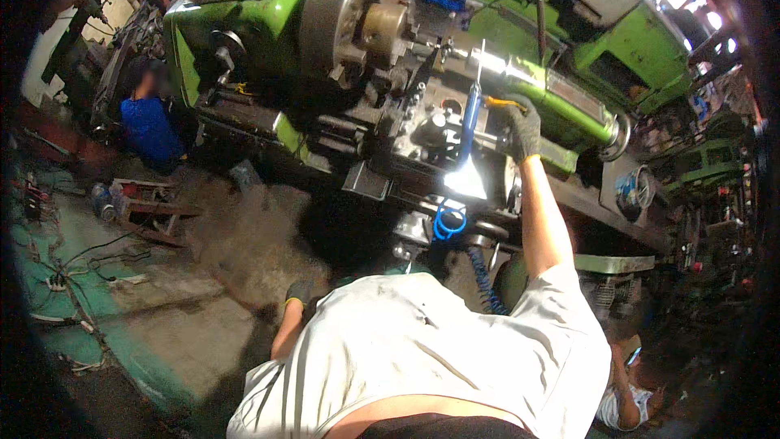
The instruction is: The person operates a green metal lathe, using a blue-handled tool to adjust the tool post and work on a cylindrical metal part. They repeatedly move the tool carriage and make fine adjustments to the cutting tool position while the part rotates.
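My right hand (524,128), in a grey glove with a yellow cuff, reaches over the carriage of a green lathe (597,110). Its fingers look curled, and a thin orange-yellow piece (502,102) juts from them to the left. A metal rod (487,138) runs from the tool post (439,132) toward this hand; whether they touch is unclear. Left of the hand stands a slim blue tube (471,118) above a brightly lit pale patch (465,181). Low by my left side hangs my gloved left hand (300,290), its fingers mostly hidden in shadow.
The large chuck (329,24) holds a brass-coloured round part (385,26). A blue hose (449,222) loops below the carriage. One person in blue (154,130) sits at the left; another (630,398) is at the lower right. Cables (81,301) lie across the floor beside a low stand (154,207).
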